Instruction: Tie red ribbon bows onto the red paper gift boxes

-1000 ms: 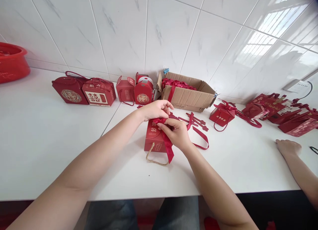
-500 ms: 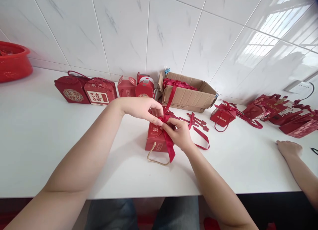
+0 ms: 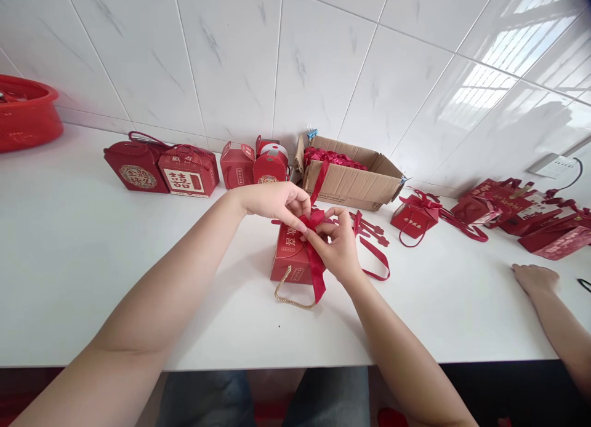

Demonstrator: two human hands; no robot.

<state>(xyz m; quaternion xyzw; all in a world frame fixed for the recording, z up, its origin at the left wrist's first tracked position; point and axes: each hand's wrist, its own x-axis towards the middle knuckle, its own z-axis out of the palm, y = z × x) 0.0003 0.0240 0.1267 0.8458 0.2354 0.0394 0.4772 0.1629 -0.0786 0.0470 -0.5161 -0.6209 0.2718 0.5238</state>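
A red gift box (image 3: 287, 255) with pale lettering and a twisted gold rope handle (image 3: 295, 304) sits on the white table in front of me. Red ribbon (image 3: 317, 276) crosses its top, one tail hanging down the near side. My left hand (image 3: 279, 204) reaches over from the left, thumb and fingers pinching the ribbon at the top of the box. From the right, my right hand (image 3: 338, 245) pinches the same ribbon close beside it. The exact form of the knot is partly hidden by my fingers.
Behind stands a cardboard box (image 3: 355, 187) of red ribbon. Red gift boxes (image 3: 187, 175) line the wall at left; a bowed box (image 3: 414, 218) and several bags (image 3: 554, 233) are at right. A red basin (image 3: 28, 119) stands far left. Another person's hand (image 3: 535, 278) rests at right.
Both hands stay at the box top. The ribbon between my fingers now bunches into a fuller loop, and the upright strand toward the cardboard box shows less. The view has shifted slightly.
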